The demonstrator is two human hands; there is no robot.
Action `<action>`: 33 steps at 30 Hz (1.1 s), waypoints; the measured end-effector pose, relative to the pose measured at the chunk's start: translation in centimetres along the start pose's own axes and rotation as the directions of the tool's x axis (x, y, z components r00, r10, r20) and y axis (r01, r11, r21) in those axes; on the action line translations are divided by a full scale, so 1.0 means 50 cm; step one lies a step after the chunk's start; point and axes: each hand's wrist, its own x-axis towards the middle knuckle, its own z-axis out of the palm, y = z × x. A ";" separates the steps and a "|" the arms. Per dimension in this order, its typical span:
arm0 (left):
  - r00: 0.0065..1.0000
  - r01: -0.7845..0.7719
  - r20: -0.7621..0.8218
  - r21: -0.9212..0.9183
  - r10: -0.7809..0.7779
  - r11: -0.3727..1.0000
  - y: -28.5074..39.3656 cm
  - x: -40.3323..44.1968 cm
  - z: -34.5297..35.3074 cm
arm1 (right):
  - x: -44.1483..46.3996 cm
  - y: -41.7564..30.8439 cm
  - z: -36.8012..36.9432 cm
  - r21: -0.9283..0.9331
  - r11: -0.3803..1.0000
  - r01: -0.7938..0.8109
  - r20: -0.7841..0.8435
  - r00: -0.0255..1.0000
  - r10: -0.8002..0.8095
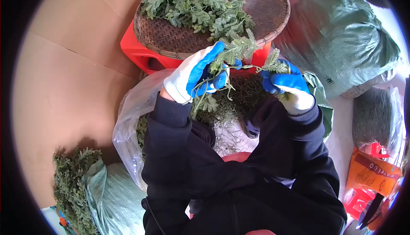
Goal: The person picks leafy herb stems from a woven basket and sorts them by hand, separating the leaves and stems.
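Leafy strand [240, 49] up, and we've got it: our left hand [203, 72] grips one part, our right hand [290, 83] pinches another, near the woven tray [269, 4].

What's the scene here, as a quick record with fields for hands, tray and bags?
Left hand: gloved, holding
Right hand: gloved, holding
Held: leafy green sprig, a thin stem stretching between both hands
Tray: round, woven, bearing leafy greenery
Under tray: red plastic stand
Bags: clear plastic bag at left; large green sack right of tray
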 end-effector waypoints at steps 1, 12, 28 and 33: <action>0.999 -0.038 0.029 0.045 0.037 0.998 -0.002 -0.001 -0.001 | 0.001 0.000 0.000 0.035 0.999 0.023 -0.014 1.000 -0.022; 0.990 -0.111 0.089 0.056 0.106 0.992 -0.005 -0.004 0.034 | -0.007 0.004 -0.023 0.406 0.897 0.176 0.216 0.935 -0.281; 0.959 0.062 0.265 0.162 -0.104 0.985 -0.035 0.018 0.042 | 0.021 0.012 -0.013 0.024 0.968 0.251 0.152 0.956 -0.252; 0.915 -0.022 0.401 0.143 -0.038 0.989 -0.023 0.025 0.037 | 0.031 0.019 -0.044 0.406 0.832 0.379 -0.249 0.922 -0.298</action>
